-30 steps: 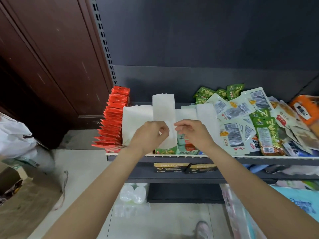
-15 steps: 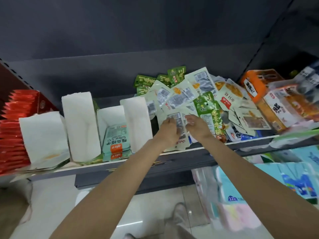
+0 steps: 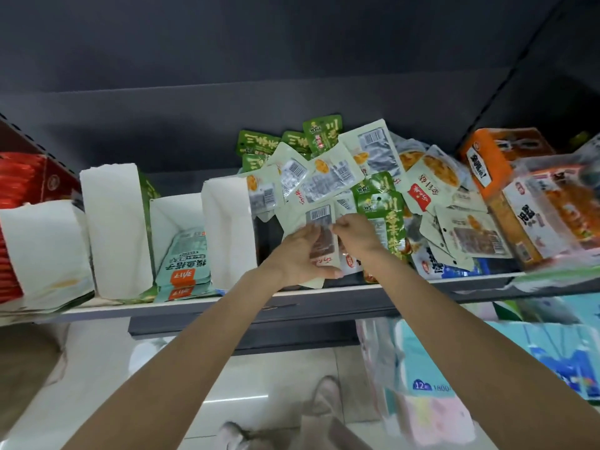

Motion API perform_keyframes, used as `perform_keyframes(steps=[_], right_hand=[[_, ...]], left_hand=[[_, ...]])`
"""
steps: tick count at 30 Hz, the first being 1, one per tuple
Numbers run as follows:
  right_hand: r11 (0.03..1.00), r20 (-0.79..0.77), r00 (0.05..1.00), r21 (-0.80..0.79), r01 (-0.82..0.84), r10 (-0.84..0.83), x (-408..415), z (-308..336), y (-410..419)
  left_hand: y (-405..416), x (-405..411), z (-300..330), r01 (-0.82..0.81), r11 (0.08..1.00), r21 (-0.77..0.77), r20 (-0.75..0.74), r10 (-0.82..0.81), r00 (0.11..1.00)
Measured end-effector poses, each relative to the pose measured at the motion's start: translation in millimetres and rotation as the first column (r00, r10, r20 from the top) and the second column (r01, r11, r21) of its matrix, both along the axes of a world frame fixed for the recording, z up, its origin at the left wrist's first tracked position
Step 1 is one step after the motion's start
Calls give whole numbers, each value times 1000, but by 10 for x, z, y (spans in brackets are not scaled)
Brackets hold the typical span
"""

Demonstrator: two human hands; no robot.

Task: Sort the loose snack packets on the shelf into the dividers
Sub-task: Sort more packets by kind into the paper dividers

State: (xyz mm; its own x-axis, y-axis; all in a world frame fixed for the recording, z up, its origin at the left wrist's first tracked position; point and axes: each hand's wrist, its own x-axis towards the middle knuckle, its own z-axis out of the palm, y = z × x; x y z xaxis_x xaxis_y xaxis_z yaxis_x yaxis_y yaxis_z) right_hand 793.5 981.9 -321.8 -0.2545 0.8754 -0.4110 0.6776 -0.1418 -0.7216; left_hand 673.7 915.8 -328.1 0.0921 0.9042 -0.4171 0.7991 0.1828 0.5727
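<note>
A heap of loose snack packets point(image 3: 328, 177), pale cream and green, lies on the shelf point(image 3: 194, 306) right of several white paper dividers point(image 3: 115, 228). My left hand point(image 3: 302, 254) grips a cream packet point(image 3: 319, 219) with a barcode, lifted at the heap's front edge. My right hand point(image 3: 355, 230) pinches the same packet's right side. One divider slot holds teal packets point(image 3: 185, 261) lying flat.
Red packets point(image 3: 19, 183) are stacked at the far left. Orange boxes point(image 3: 493, 157) and clear-wrapped cartons point(image 3: 552, 216) crowd the right end of the shelf. Below are a darker lower shelf, tissue packs point(image 3: 438, 378) and the pale floor.
The view swung right from the dividers to the heap. Both hands left the white divider, reached the cream packets and now hold one raised from the pile.
</note>
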Motion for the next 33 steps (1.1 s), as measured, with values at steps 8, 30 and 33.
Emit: perform_keyframes(steps=[8, 30, 33], right_hand=[[951, -371, 876, -151, 272, -309, 1, 369, -5], [824, -39, 989, 558, -98, 144, -572, 888, -744], [824, -129, 969, 558, -103, 209, -894, 1058, -878]], left_hand=[[-50, -183, 421, 159, 893, 420, -421, 36, 906], [-686, -1158, 1185, -351, 695, 628, 221, 272, 936], [-899, -1470, 1334, -483, 648, 589, 364, 321, 874]])
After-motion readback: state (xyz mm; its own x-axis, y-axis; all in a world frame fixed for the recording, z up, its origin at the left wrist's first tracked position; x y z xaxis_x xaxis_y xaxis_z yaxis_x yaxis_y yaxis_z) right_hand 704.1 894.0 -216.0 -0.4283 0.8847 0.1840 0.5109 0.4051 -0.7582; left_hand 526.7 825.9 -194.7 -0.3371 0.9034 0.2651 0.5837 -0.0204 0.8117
